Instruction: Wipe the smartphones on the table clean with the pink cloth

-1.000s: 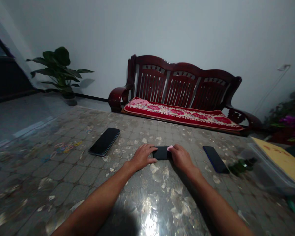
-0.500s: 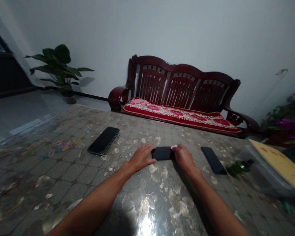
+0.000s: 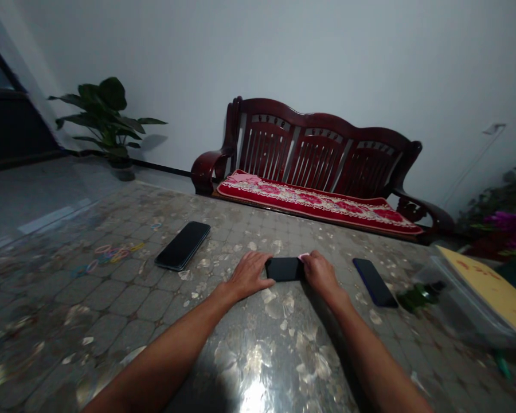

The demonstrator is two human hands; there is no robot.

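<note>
A dark smartphone (image 3: 285,269) lies sideways on the patterned table, its black screen facing up. My left hand (image 3: 250,274) grips its left end, thumb along the near edge and fingers at the far edge. At the phone's right end, my right hand (image 3: 319,272) is closed with a small pale pink cloth (image 3: 303,256) pinched in it, only a corner of which shows. Most of that cloth is hidden by the fingers. A larger black phone (image 3: 183,245) lies to the left of my left hand, and a blue-edged phone (image 3: 374,283) to the right of my right hand.
Colourful rubber bands (image 3: 112,253) lie scattered on the table (image 3: 124,298) at left. On the right are a green bottle (image 3: 419,295) and a clear plastic box (image 3: 464,307) with a yellow sheet (image 3: 490,287) on top. A wooden bench (image 3: 313,143) stands beyond the table.
Both hands stay at the phone's ends with barely any movement. The whole view has shifted very slightly.
</note>
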